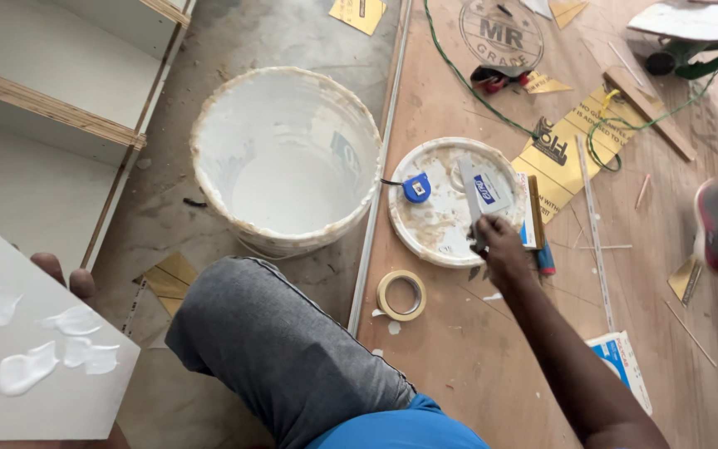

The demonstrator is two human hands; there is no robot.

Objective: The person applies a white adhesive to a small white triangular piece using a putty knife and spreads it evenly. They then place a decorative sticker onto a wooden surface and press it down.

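White bucket holds what looks like glue, near lid.

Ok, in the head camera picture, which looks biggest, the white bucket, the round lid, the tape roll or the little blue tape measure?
1. White bucket
2. Round lid
3. Tape roll
4. Blue tape measure

All four lie about equally far from the camera, so the order looks sure.

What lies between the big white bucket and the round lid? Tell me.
In the head view, a pale metal strip runs down between the bucket and the lid, along the plywood sheet's edge.
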